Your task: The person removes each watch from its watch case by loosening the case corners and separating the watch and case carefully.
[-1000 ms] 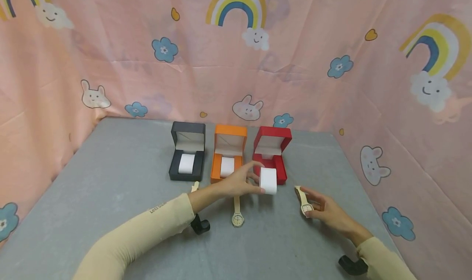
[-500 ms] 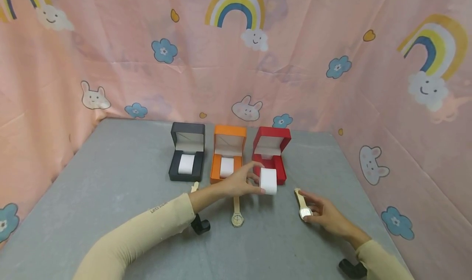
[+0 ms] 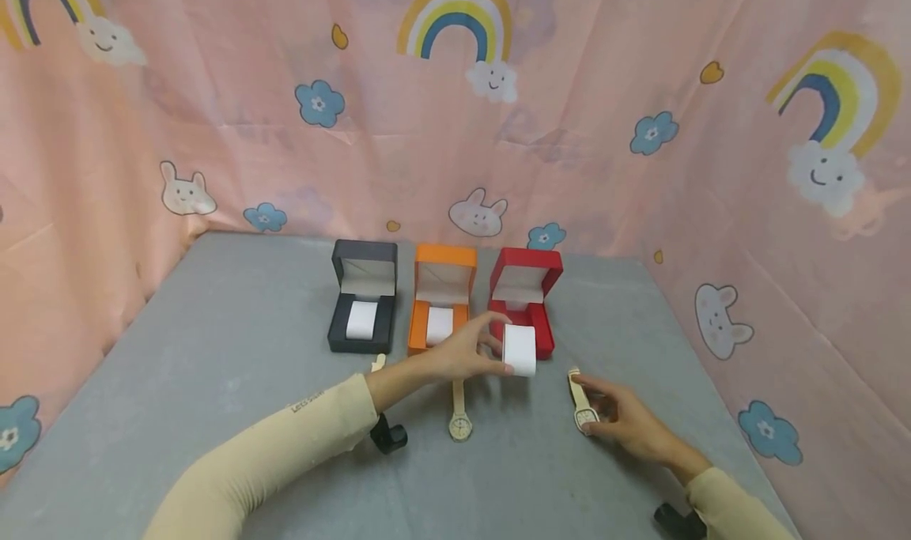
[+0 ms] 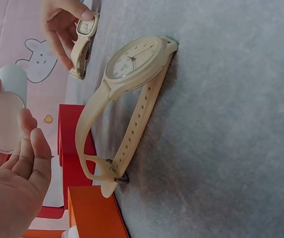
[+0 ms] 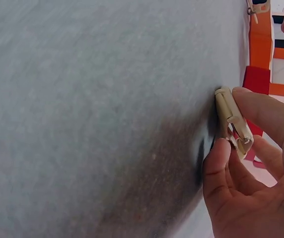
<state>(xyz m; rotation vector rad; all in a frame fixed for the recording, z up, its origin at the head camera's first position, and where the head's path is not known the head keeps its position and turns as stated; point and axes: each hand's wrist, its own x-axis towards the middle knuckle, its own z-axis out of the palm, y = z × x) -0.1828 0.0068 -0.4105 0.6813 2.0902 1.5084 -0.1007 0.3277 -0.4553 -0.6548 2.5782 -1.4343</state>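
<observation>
My left hand (image 3: 466, 352) pinches a white watch cushion (image 3: 519, 350) between thumb and fingers, in front of the open red watch box (image 3: 527, 259). In the left wrist view the cushion (image 4: 5, 119) shows a flat, rounded end. On the right, my right hand (image 3: 633, 425) grips a cream watch (image 3: 586, 420) with a squarish face, close over the table. Seen from the right wrist, thumb and fingertips hold this watch (image 5: 234, 119) by its edges. A round-faced cream watch (image 3: 460, 428) lies below my left wrist, its buckled strap visible in the left wrist view.
An orange watch box (image 3: 446, 257) and a dark grey one (image 3: 364, 254) stand open left of the red box, each with a white cushion inside. The end of another cream strap (image 3: 379, 361) shows behind my left forearm. A pink patterned curtain (image 3: 398, 152) borders the grey table (image 3: 235, 326).
My right hand has moved slightly toward me and left with the squarish watch, whose face has turned a little. The left hand and its cushion stay in place.
</observation>
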